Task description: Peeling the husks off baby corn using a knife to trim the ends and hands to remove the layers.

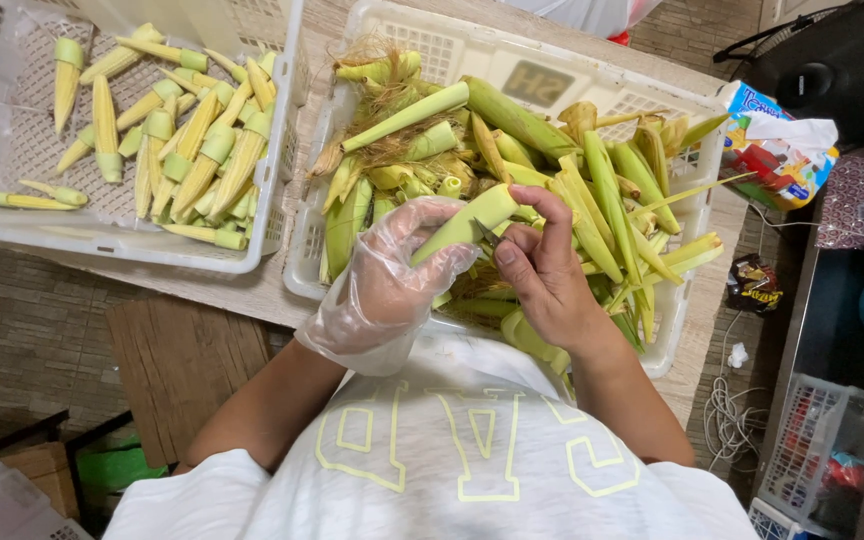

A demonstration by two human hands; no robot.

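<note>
The gloved left hand (387,275) grips a corn ear (467,222) steady, so the bare right hand (542,270) can pinch its husk.

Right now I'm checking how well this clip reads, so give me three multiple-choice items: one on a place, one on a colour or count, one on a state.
1. Where do the peeled baby corn ears lie?
A. in the left white crate
B. on the floor
C. in the person's lap

2. How many hands wear a clear plastic glove?
A. none
B. one
C. both

3. What state is the ear of corn in hand in?
A. fully peeled
B. cooked
C. in its green husk

Answers:
1 A, the pale peeled ears fill that crate.
2 B, only the left hand is gloved; the right hand is bare.
3 C, green husk wraps it, as on the unpeeled ears in the right crate.
</note>
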